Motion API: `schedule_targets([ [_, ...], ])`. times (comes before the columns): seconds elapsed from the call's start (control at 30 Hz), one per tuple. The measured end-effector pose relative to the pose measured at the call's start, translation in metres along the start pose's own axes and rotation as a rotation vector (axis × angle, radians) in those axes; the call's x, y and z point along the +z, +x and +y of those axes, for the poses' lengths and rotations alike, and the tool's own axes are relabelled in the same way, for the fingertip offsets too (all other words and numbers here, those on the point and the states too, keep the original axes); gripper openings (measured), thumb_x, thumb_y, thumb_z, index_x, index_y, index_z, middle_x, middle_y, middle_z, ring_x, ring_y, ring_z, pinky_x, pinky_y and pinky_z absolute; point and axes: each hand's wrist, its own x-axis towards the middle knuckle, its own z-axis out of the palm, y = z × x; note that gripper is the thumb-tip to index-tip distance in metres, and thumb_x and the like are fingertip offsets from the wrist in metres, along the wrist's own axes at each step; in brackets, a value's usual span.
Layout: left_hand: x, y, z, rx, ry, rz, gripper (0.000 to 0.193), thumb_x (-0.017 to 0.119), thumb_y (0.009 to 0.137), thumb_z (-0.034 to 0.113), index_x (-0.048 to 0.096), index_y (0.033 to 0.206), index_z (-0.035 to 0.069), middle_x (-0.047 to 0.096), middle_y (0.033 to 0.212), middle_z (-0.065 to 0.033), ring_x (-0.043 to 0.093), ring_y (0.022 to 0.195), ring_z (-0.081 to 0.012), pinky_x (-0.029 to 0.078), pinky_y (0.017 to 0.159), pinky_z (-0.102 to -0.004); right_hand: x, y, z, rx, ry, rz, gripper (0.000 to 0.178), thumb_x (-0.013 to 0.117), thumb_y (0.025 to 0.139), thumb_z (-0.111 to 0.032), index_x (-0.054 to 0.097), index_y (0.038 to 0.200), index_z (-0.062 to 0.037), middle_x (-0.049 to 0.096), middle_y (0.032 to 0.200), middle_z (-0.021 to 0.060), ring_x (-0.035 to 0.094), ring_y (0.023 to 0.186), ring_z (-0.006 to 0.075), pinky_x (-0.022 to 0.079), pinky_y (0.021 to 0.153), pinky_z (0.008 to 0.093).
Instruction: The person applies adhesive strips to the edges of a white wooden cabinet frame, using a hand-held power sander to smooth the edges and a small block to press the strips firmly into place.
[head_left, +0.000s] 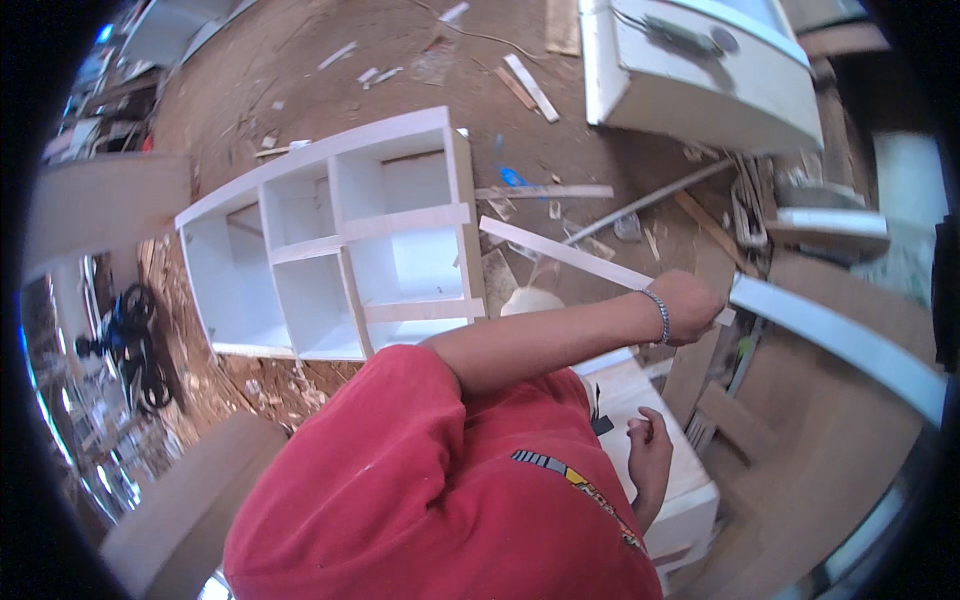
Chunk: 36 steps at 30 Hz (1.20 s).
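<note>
Plainly, in the head view a long pale strip (565,255) is being grasped near one end by the left hand (688,305), the fingers closed around it, with a short tip seeming to be showing past the fist; the rest is being stretched out over the floor (230,100) toward the white unit (400,227). By the right hand (652,455) nothing visible is being held: its fingers are being left loosely curled over the pale box (690,495), and whether the box is being touched cannot be told. With the strip being supported at one end only, its far end could be swung into the unit, whose edge is being nearly reached, and a mark could be left on either. The thin length could also be bent or snapped by its own leverage, and the white band (840,332) just beyond the fist could be knocked by the short tip. As for counts, one strip is being gripped, one band is being seen apart from it, and two hands are being shown, one bracelet (664,315) being worn on the left wrist. One unit is being displayed, apparently with six openings, along with one box, one white cabinet (720,110), one dark bike (130,345) and one blue piece (512,177).
</note>
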Motion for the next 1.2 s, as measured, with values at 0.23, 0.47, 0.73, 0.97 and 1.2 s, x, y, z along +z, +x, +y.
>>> schedule_targets([
  [0.23, -0.120, -0.022, -0.102, -0.500, -0.127, 0.117, 0.037, 0.065, 0.094, 0.038, 0.070, 0.111, 0.006, 0.072, 0.106, -0.0213, 0.068, 0.103, -0.0412, 0.052, 0.090, -0.0518, -0.071, 0.155, -0.084, -0.186, -0.180, -0.040, 0.037, 0.063, 0.100, -0.026, 0.063, 0.129, -0.0038, 0.071, 0.104, 0.0204, 0.068, 0.099, 0.0310, 0.052, 0.090, 0.0411],
  [0.47, -0.162, -0.110, -0.196, -0.901, -0.204, 0.408, 0.047, 0.062, 0.097, 0.043, 0.065, 0.128, 0.008, 0.072, 0.111, -0.0220, 0.068, 0.103, -0.0402, 0.052, 0.089, -0.0490, -0.101, 0.261, -0.194, -0.351, -0.329, -0.250, 0.036, 0.064, 0.099, -0.024, 0.063, 0.129, -0.0042, 0.072, 0.106, 0.0209, 0.069, 0.100, 0.0326, 0.052, 0.090, 0.0418],
  [0.73, -0.249, 0.079, -0.233, -0.829, -0.101, 0.377, 0.053, 0.067, 0.096, 0.040, 0.060, 0.136, 0.007, 0.071, 0.108, -0.0218, 0.069, 0.098, -0.0383, 0.053, 0.085, -0.0467, -0.145, 0.465, -0.270, -0.494, -0.032, -0.218, 0.032, 0.065, 0.097, -0.025, 0.067, 0.123, -0.0063, 0.072, 0.106, 0.0182, 0.069, 0.094, 0.0289, 0.052, 0.087, 0.0395],
  [0.97, -0.316, 0.310, -0.251, -0.518, 0.262, 0.177, 0.051, 0.072, 0.090, 0.033, 0.058, 0.133, 0.010, 0.068, 0.106, -0.0178, 0.070, 0.098, -0.0367, 0.056, 0.082, -0.0473, -0.153, 0.615, -0.330, -0.067, 0.679, -0.295, 0.023, 0.060, 0.100, -0.021, 0.062, 0.114, -0.0035, 0.070, 0.093, 0.0062, 0.067, 0.079, 0.0136, 0.054, 0.070, 0.0279],
  [1.2, -0.317, 0.515, -0.365, -0.297, 0.636, -0.030, 0.073, 0.086, 0.078, 0.025, 0.045, 0.134, 0.001, 0.060, 0.122, -0.0195, 0.070, 0.103, -0.0354, 0.060, 0.087, -0.0438, -0.152, 0.689, -0.387, 0.093, 1.002, -0.077, 0.022, 0.059, 0.101, -0.021, 0.062, 0.116, -0.0048, 0.070, 0.097, 0.0092, 0.067, 0.080, 0.0156, 0.055, 0.071, 0.0296],
])
